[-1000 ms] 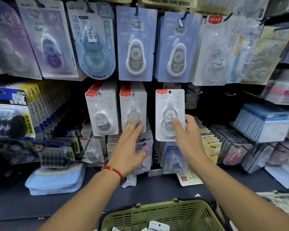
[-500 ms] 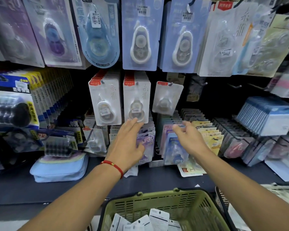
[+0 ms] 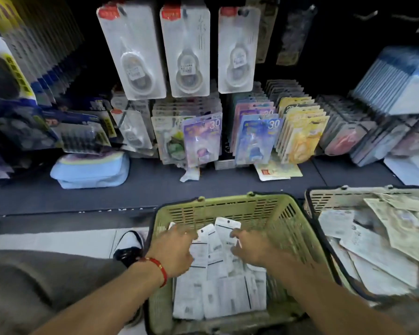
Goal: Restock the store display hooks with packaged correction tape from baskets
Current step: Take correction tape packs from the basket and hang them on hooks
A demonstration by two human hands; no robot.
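Both hands are down in the green basket (image 3: 264, 209), over a heap of white packaged correction tape (image 3: 218, 281). The left hand (image 3: 173, 252), with a red cord bracelet (image 3: 159, 268) on its wrist, has its fingers curled onto the left edge of the upper packs; blur hides whether it grips one. The right hand (image 3: 249, 249) curls its fingers against the right edge of the same packs, and its grip cannot be told either. The packs lie back side up, long axes running roughly from the basket's near wall toward its far wall, the topmost ones tilted up with their hang-holes toward the shelf.

To the right, touching the green basket, stands a beige basket (image 3: 329, 197) of flat paper-backed packs. On the hooks above hang three rows of clear white blister packs (image 3: 188, 52), long axes upright, red tabs at the top; their print is too small to read. Below them, at the shelf's (image 3: 155, 184) back, stand coloured packs (image 3: 202, 139) marked "30". A pale blue pouch (image 3: 90, 170) lies toward the shelf's left end.
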